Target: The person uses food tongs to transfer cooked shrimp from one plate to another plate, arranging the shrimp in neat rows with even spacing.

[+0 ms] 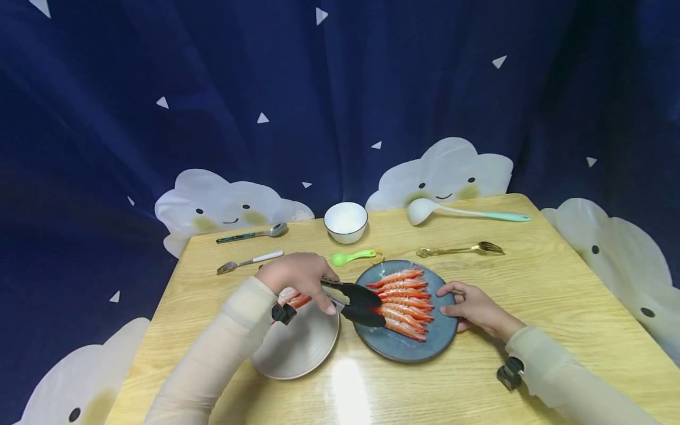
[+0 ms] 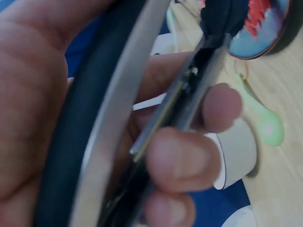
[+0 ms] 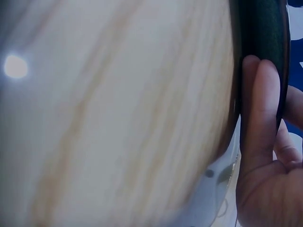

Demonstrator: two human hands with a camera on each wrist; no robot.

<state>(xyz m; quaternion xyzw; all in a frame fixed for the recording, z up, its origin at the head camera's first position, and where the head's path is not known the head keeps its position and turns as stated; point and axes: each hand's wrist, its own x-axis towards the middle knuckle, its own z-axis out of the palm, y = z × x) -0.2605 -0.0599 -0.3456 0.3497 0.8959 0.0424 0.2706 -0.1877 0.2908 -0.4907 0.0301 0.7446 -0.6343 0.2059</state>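
Observation:
My left hand (image 1: 300,274) grips a pair of tongs (image 2: 106,101) with black tips and metal-edged handles, its fingers wrapped round them in the left wrist view. The tong tips lie over the left ends of a row of several red-orange shrimp (image 1: 408,295) on a round blue-grey plate (image 1: 390,349); whether they pinch one cannot be told. My right hand (image 1: 476,308) holds that plate's right rim, thumb on top, as the right wrist view also shows at the edge (image 3: 262,28). Under my left hand is a pale plate (image 1: 300,357) with shrimp (image 1: 298,301) partly hidden by the wrist.
Behind the plates stand a white bowl (image 1: 346,221) and a green measuring spoon (image 1: 352,257). A white ladle (image 1: 422,211) and a gold fork (image 1: 459,249) lie at the back right, a spoon (image 1: 252,234) and a white-handled fork (image 1: 249,261) at the back left.

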